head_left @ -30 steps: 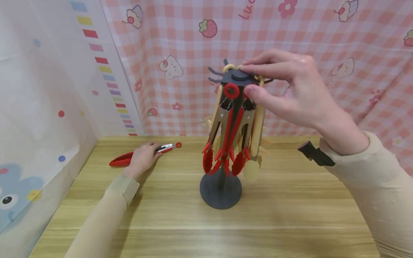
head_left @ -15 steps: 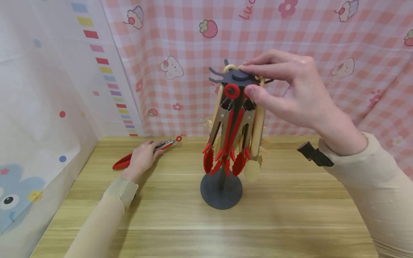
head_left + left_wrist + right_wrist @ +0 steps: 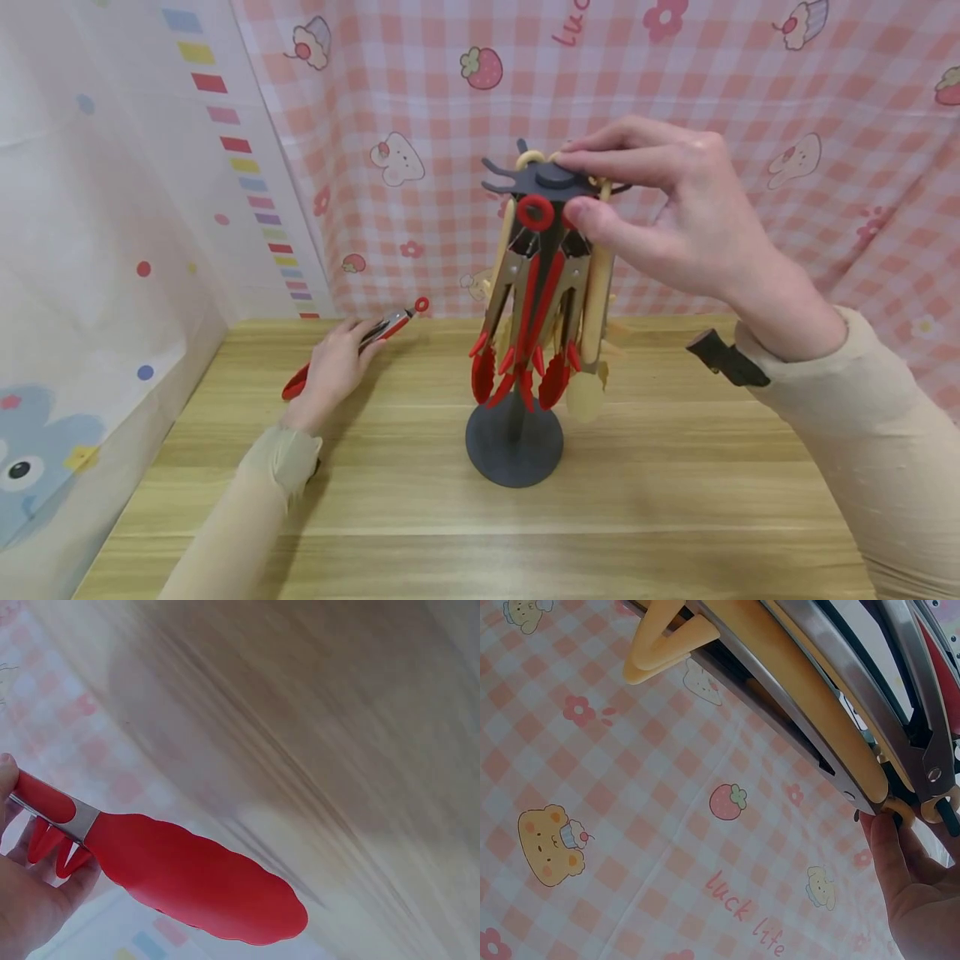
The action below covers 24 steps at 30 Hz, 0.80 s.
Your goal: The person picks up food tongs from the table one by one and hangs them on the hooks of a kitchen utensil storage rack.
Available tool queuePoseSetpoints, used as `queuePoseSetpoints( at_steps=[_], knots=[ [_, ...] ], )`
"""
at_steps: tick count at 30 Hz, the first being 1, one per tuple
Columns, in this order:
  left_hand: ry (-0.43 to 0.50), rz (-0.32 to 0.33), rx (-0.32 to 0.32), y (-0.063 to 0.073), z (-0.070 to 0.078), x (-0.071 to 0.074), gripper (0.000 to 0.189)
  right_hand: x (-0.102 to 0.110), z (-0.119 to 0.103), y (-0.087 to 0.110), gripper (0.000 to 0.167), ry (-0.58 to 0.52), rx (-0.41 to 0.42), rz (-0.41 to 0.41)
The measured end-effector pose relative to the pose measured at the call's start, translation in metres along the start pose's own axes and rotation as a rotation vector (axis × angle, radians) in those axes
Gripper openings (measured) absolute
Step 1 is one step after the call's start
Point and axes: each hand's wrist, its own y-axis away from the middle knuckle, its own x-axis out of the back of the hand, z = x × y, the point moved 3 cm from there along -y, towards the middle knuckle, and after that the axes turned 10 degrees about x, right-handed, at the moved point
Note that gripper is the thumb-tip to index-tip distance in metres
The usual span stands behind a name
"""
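Observation:
At the left of the head view, my left hand [image 3: 334, 367] grips a pair of red-and-steel tongs [image 3: 393, 324] by the middle. The ring end is raised to the upper right. Its scalloped red head [image 3: 199, 877] fills the left wrist view, apart from the table. My right hand [image 3: 690, 208] pinches the top of a dark grey hanging stand [image 3: 514, 450], with the thumb over a red ring and the fingers on top. From the stand's hooks hang two red tongs [image 3: 483, 375] and several cream-yellow ones [image 3: 587, 396]. In the right wrist view, the fingertips touch a yellow ring [image 3: 898, 812].
The stand's round base rests on the wooden table [image 3: 465, 542]. Bare hooks [image 3: 497, 168] stick out at the stand's upper left. A pink checked curtain [image 3: 420, 83] hangs behind the table, and a white printed sheet [image 3: 150, 167] stands at the left.
The left hand has tilted the tongs, so the ring end has swung up and slightly right and the red head has drawn in toward the hand. The right hand and stand have stayed put.

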Motion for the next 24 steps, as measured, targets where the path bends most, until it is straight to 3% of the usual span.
queuePoseSetpoints(
  at_steps=[18, 24],
  knots=[
    [0.137, 0.091, 0.010, 0.017, 0.030, 0.018, 0.044, -0.002, 0.002, 0.001, 0.034, 0.022, 0.048, 0.012],
    [0.199, 0.151, -0.009, 0.022, 0.041, 0.027, 0.041, -0.003, 0.000, 0.001, 0.033, 0.018, 0.064, 0.028]
  ],
)
